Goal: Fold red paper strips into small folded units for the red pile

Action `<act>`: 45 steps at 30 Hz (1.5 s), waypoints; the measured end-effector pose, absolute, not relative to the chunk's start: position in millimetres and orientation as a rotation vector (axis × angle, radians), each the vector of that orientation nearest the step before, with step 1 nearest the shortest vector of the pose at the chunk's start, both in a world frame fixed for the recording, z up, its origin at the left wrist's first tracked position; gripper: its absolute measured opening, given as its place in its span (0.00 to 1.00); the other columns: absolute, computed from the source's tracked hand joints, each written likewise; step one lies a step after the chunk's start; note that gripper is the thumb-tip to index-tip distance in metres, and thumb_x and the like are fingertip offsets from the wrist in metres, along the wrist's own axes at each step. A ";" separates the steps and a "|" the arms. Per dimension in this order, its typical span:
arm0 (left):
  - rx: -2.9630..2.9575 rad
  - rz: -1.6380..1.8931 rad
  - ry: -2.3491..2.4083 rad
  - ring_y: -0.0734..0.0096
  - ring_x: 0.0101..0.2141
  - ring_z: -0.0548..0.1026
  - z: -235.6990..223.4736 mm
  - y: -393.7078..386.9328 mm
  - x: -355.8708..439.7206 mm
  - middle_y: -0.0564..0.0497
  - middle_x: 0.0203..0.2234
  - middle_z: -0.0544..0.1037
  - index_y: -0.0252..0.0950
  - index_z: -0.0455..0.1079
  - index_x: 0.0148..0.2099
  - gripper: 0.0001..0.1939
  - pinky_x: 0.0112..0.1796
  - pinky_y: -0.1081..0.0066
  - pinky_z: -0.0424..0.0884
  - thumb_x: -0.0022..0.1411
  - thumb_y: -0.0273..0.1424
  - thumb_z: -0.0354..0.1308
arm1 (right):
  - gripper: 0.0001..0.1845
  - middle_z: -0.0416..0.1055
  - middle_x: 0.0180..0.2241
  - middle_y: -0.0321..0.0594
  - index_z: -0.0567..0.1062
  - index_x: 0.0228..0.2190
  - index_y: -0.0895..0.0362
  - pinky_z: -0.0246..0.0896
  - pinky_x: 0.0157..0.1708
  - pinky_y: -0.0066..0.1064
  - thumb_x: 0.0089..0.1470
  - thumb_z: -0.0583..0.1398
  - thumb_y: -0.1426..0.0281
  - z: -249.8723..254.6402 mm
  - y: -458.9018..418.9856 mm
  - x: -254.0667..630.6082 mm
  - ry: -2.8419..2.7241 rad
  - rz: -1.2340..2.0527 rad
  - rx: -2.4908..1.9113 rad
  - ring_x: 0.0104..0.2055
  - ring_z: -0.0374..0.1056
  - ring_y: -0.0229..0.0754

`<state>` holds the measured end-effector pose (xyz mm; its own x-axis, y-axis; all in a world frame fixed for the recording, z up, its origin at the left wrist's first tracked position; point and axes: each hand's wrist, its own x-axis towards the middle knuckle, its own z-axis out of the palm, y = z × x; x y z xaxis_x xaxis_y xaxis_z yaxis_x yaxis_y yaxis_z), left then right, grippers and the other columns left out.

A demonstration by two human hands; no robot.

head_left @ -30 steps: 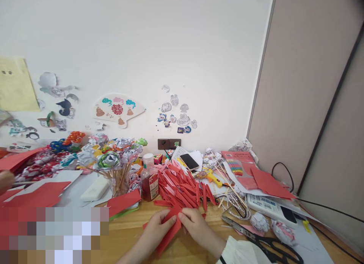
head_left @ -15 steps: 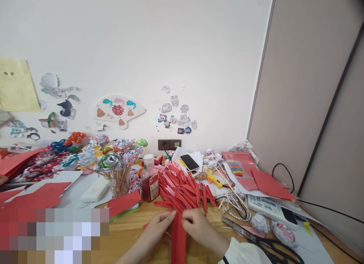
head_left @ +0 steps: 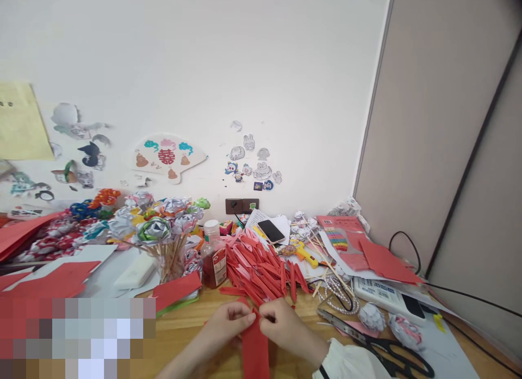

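Observation:
A long strip of red paper (head_left: 256,350) hangs toward me over the wooden table, its far end between my hands. My left hand (head_left: 229,323) pinches the strip's upper left side between thumb and fingers. On the other side my right hand (head_left: 281,325), fingers curled, grips the upper right edge close to the left thumb. Another bit of red paper shows partly behind the left hand. Just beyond my hands lies a heap of folded red and pink paper strips (head_left: 261,265).
Left of the heap stand a bottle of red liquid (head_left: 213,259) and paper flowers on sticks (head_left: 155,229). To the right lie black-handled scissors (head_left: 383,346), a yellow glue gun (head_left: 305,254), a beaded string (head_left: 336,294) and crumpled paper balls (head_left: 372,317). A phone (head_left: 271,231) rests behind the heap.
The left thumb has slid inward over the strip's top, and both hands have come closer together. The strip now looks flatter and wider below them. The view has shifted slightly.

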<state>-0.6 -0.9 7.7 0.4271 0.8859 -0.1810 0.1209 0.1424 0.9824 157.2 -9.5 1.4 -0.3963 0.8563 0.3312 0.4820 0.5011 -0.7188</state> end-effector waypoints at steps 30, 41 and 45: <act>1.508 0.690 0.959 0.83 0.16 0.55 19.0 -2.4 -3.7 0.60 0.11 0.62 0.31 0.62 0.18 0.22 0.19 0.79 0.50 0.34 0.47 0.60 | 0.12 0.42 0.14 0.27 0.50 0.12 0.58 0.32 0.17 0.25 0.38 0.49 0.78 7.0 -11.6 161.8 -1.980 1.153 -0.958 0.18 0.41 0.29; 1.566 0.667 1.041 0.80 0.16 0.62 19.4 -5.8 0.3 0.58 0.11 0.66 0.33 0.61 0.19 0.20 0.19 0.78 0.53 0.35 0.45 0.60 | 0.10 0.45 0.15 0.28 0.53 0.12 0.58 0.36 0.18 0.23 0.37 0.49 0.78 2.9 -7.7 161.9 -1.943 1.137 -1.003 0.19 0.44 0.30; 1.615 0.714 1.041 0.79 0.16 0.62 15.4 -5.9 2.3 0.59 0.11 0.65 0.34 0.60 0.19 0.19 0.19 0.78 0.54 0.38 0.44 0.59 | 0.11 0.45 0.14 0.28 0.52 0.12 0.58 0.35 0.17 0.23 0.38 0.49 0.78 0.0 -6.4 160.8 -1.931 1.142 -0.992 0.19 0.44 0.30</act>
<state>2.3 -5.9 15.4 0.4461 0.8936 -0.0495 0.2752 -0.0843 0.9577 160.8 -6.4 0.0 -0.4821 0.8601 0.1667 0.2680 0.3259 -0.9066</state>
